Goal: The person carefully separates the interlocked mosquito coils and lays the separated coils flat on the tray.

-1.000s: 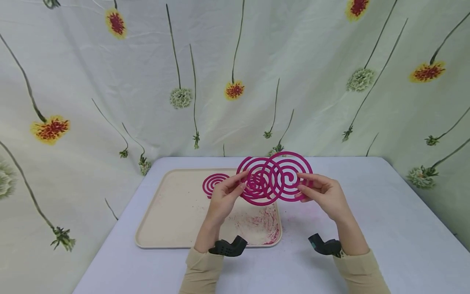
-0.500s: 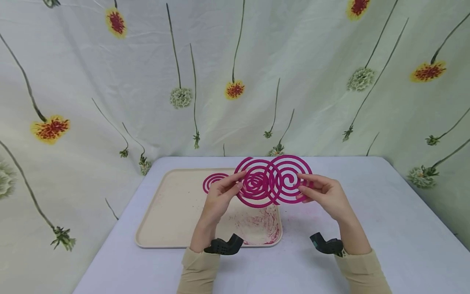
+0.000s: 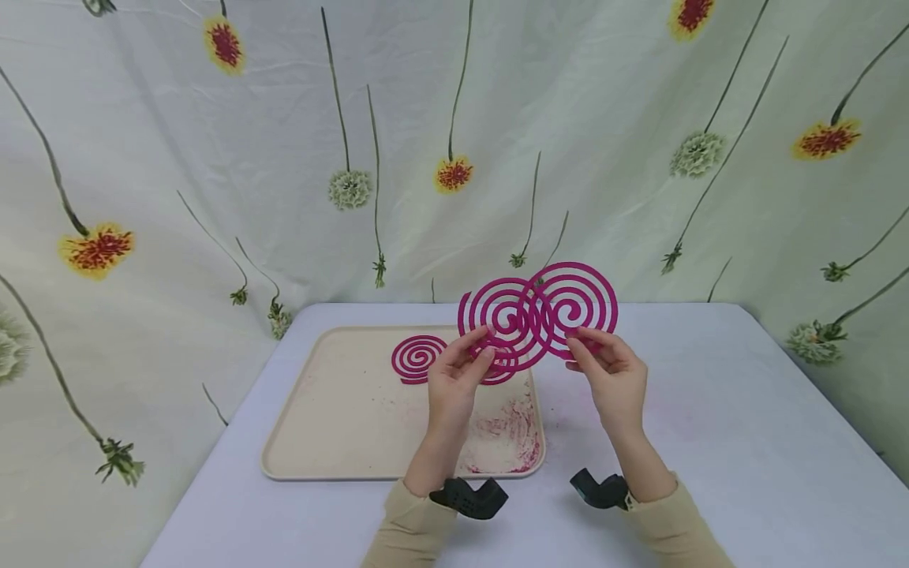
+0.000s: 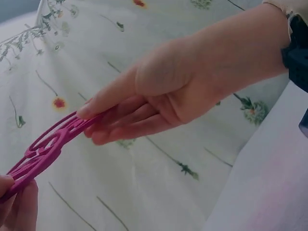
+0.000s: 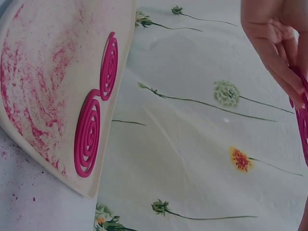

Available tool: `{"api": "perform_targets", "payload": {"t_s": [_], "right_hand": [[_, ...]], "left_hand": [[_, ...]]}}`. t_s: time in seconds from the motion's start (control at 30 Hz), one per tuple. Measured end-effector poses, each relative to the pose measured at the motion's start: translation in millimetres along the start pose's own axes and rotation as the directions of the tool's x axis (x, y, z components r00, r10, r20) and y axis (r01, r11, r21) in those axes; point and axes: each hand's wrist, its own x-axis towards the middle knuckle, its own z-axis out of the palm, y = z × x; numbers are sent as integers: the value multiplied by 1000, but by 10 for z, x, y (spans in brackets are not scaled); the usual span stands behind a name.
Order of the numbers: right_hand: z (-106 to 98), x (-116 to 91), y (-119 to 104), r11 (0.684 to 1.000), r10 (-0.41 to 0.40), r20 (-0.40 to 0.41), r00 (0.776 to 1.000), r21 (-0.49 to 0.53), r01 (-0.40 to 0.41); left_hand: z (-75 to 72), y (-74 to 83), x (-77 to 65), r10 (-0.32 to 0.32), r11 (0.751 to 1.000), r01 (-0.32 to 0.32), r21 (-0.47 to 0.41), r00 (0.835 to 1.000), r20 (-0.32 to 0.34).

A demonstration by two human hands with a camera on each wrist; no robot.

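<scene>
Two flat magenta mosquito coils, a left coil [image 3: 510,320] and a right coil [image 3: 571,313], are held up over the table, their rings overlapping in the middle. My left hand [image 3: 454,386] pinches the left coil near its lower left edge between thumb and fingers. Thumb and fingers of my right hand [image 3: 616,383] grip the lower part of the right coil. The left wrist view shows the coils [image 4: 55,144] nearly edge-on between the two hands. Whether the rings are linked or only overlap, I cannot tell.
A beige tray [image 3: 334,442] lies on the white table [image 3: 724,426], with magenta crumbs at its right end. On it are two more coils, a left one [image 5: 109,70] and a right one [image 5: 87,137]. A flowered cloth [image 3: 604,197] hangs behind.
Both hands have raised the two coils and tilted them up. My left hand has shifted right; my right hand has turned more upright, its grip now at the coil's lower part.
</scene>
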Motion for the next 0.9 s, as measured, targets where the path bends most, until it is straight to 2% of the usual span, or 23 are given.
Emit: {"api": "perform_targets", "payload": {"t_s": [0.1,0.23,0.4,0.57,0.63,0.73,0.83,0.9], "right_hand": [[71,-36,25,997,-74,0,997,-29,74],[91,-49,35,992,-115,81,990,-51,119],[-11,6,-5,994,-58,181,982,-76,73],[-204,93,-63,989,53,209,977,-147,-23],[-282,126,-92,976,109,245,963,-211,-57],[-375,164,-135,952,195,323,926,-291,-99],[-425,188,-160,934,261,386,885,-334,-129],[-436,196,-166,928,285,421,861,-346,-138]], "left_hand": [[55,-32,-31,7,1000,-7,-22,1000,10],[38,-34,-27,28,1000,-28,9,999,26],[-101,16,37,73,989,-81,122,995,68],[-274,75,107,69,959,-105,264,987,143],[-336,105,124,41,955,-91,283,983,180],[-429,135,140,-24,956,-51,290,969,248],[-516,157,153,-68,945,-45,325,943,327],[-567,172,157,-92,932,-58,359,917,388]]}}
